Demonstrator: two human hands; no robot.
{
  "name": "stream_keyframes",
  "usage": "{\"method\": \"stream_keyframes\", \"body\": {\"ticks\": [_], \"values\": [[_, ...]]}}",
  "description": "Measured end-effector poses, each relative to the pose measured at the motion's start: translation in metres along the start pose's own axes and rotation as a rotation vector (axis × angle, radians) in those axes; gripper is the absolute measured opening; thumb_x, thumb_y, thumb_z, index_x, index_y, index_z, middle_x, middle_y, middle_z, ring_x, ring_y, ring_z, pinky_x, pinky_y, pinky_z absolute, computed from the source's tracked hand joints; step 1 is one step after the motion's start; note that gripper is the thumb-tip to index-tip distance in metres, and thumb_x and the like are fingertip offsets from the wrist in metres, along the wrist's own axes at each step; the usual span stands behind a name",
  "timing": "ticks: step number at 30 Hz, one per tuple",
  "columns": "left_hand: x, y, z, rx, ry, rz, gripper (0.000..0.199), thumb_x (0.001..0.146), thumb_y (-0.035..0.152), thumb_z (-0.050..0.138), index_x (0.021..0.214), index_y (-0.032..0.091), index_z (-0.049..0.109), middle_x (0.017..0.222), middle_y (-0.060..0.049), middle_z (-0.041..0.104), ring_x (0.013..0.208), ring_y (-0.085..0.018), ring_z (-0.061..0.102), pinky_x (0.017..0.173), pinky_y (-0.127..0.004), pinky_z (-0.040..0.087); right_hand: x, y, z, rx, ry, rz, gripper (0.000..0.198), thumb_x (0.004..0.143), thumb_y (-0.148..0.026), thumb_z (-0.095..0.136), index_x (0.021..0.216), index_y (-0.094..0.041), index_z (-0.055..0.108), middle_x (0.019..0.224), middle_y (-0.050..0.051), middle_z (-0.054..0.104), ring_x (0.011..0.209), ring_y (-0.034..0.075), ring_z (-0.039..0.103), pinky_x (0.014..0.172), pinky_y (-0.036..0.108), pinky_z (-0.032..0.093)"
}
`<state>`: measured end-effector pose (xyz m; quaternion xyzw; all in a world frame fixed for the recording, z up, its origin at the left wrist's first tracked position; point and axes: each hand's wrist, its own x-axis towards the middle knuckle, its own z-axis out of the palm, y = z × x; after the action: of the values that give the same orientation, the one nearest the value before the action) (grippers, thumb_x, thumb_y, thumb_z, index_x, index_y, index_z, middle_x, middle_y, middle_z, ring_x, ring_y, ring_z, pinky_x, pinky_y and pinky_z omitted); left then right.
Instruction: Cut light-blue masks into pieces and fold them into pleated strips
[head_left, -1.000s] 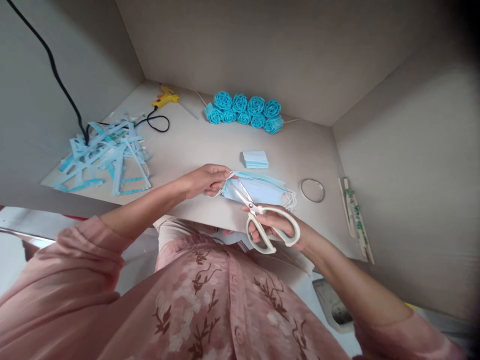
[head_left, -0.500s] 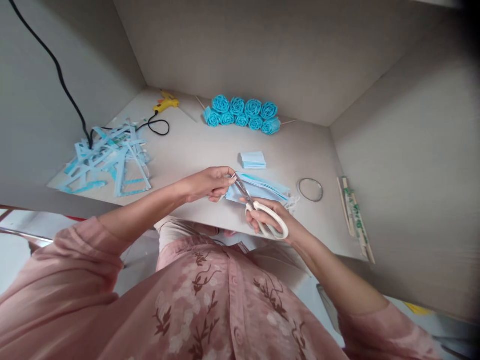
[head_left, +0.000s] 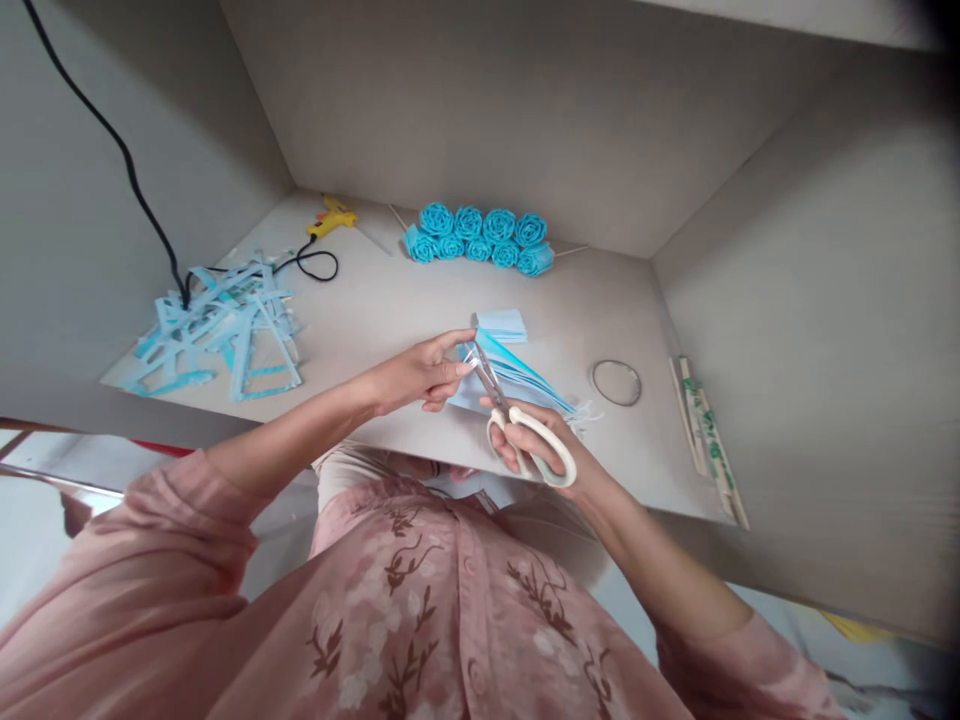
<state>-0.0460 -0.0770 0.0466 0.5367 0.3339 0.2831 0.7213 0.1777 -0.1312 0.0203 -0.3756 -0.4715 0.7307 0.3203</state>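
Observation:
A stack of pleated blue face masks (head_left: 517,378) lies near the table's front edge, its layers fanned out toward the right and white ear loops (head_left: 587,411) loose at that end. My left hand (head_left: 420,376) has the stack's left end, index finger stretched along the upper corner and thumb lower down; the other fingers are curled. White-handled scissors (head_left: 544,445) are in my right hand (head_left: 517,435), fingers through the loops. Their blades point up and left, between my left thumb and index finger at the mask edge. Just behind sits a small stack of cut blue pieces (head_left: 504,325).
Blue rosettes (head_left: 480,235) stand in two rows at the back, beside thin sticks. A yellow glue gun (head_left: 331,217) with black cord lies back left, above a heap of blue strips (head_left: 225,325). To the right are a wire ring (head_left: 616,382) and wrapped sticks (head_left: 709,440).
My left index finger has straightened and moved apart from the thumb. The masks have fanned open more at their upper edge. The scissors stay almost in place; the view has shifted slightly.

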Motion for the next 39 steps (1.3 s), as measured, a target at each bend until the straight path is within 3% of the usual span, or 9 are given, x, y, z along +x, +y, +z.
{"method": "stream_keyframes", "body": {"ticks": [6, 9, 11, 13, 15, 17, 19, 28, 39], "values": [[0.001, -0.001, 0.003, 0.231, 0.184, 0.209, 0.056, 0.090, 0.036, 0.060, 0.136, 0.016, 0.036, 0.050, 0.011, 0.042, 0.041, -0.006, 0.037, 0.047, -0.020, 0.032, -0.003, -0.001, 0.001, 0.080, -0.029, -0.042, 0.043, 0.082, -0.040, 0.070, 0.119, -0.020, 0.063, 0.072, -0.001, 0.055, 0.054, 0.008, 0.046, 0.049, 0.024, 0.039], [-0.001, 0.003, 0.002, 0.245, 0.072, 0.199, 0.072, 0.090, 0.034, 0.059, 0.149, 0.018, 0.020, 0.052, 0.010, 0.043, 0.044, -0.007, 0.039, 0.048, -0.020, 0.033, -0.004, -0.003, 0.002, 0.083, -0.047, -0.037, 0.045, 0.080, -0.041, 0.072, 0.119, -0.021, 0.063, 0.072, -0.002, 0.055, 0.053, 0.008, 0.046, 0.048, 0.023, 0.039], [-0.002, 0.006, 0.000, 0.230, -0.021, 0.151, 0.072, 0.091, 0.035, 0.059, 0.150, 0.018, 0.021, 0.052, 0.011, 0.041, 0.044, -0.007, 0.038, 0.049, -0.020, 0.034, -0.005, -0.004, 0.003, 0.079, -0.051, -0.032, 0.045, 0.080, -0.041, 0.072, 0.119, -0.020, 0.063, 0.071, -0.002, 0.055, 0.052, 0.008, 0.045, 0.047, 0.022, 0.038], [-0.001, 0.008, -0.002, 0.235, -0.082, 0.106, 0.055, 0.091, 0.038, 0.057, 0.139, 0.016, 0.039, 0.052, 0.010, 0.040, 0.045, -0.007, 0.036, 0.050, -0.021, 0.035, -0.006, -0.004, 0.003, 0.076, -0.048, -0.033, 0.045, 0.080, -0.040, 0.072, 0.119, -0.019, 0.063, 0.070, -0.002, 0.055, 0.052, 0.007, 0.045, 0.045, 0.021, 0.037], [-0.001, 0.009, -0.003, 0.295, -0.094, 0.095, 0.031, 0.093, 0.040, 0.053, 0.112, 0.015, 0.056, 0.052, 0.008, 0.041, 0.046, -0.007, 0.038, 0.052, -0.022, 0.037, -0.007, -0.004, 0.003, 0.077, -0.046, -0.029, 0.046, 0.080, -0.041, 0.072, 0.119, -0.019, 0.063, 0.070, -0.002, 0.055, 0.052, 0.007, 0.046, 0.045, 0.021, 0.036], [0.000, 0.009, -0.003, 0.403, -0.058, 0.124, 0.027, 0.094, 0.040, 0.049, 0.085, 0.016, 0.056, 0.052, 0.007, 0.042, 0.048, -0.007, 0.040, 0.055, -0.021, 0.037, -0.007, -0.003, 0.003, 0.082, -0.048, -0.022, 0.047, 0.080, -0.043, 0.072, 0.120, -0.019, 0.062, 0.071, -0.001, 0.055, 0.053, 0.008, 0.047, 0.045, 0.021, 0.036], [0.001, 0.008, -0.001, 0.541, 0.015, 0.167, 0.032, 0.095, 0.039, 0.047, 0.073, 0.016, 0.051, 0.051, 0.006, 0.043, 0.050, -0.007, 0.041, 0.056, -0.020, 0.036, -0.007, -0.001, 0.004, 0.096, -0.047, -0.024, 0.048, 0.079, -0.044, 0.072, 0.119, -0.019, 0.062, 0.071, -0.001, 0.055, 0.053, 0.008, 0.047, 0.045, 0.022, 0.037], [0.007, -0.013, 0.019, 0.831, 0.280, 0.285, 0.031, 0.096, 0.032, 0.042, 0.075, 0.016, 0.058, 0.065, 0.002, 0.053, 0.062, -0.009, 0.046, 0.061, -0.019, 0.033, 0.009, 0.011, 0.018, 0.207, 0.037, -0.115, 0.041, 0.084, -0.046, 0.066, 0.116, -0.021, 0.060, 0.072, -0.001, 0.056, 0.051, 0.008, 0.046, 0.043, 0.022, 0.034], [0.012, -0.029, 0.013, 0.809, 0.322, 0.321, 0.031, 0.096, 0.032, 0.041, 0.082, 0.016, 0.063, 0.070, 0.001, 0.061, 0.067, -0.011, 0.053, 0.066, -0.019, 0.037, 0.019, 0.002, 0.019, 0.401, 0.049, 0.051, 0.040, 0.076, -0.048, 0.072, 0.102, -0.019, 0.066, 0.063, -0.003, 0.053, 0.045, 0.005, 0.036, 0.037, 0.017, 0.024]]}}
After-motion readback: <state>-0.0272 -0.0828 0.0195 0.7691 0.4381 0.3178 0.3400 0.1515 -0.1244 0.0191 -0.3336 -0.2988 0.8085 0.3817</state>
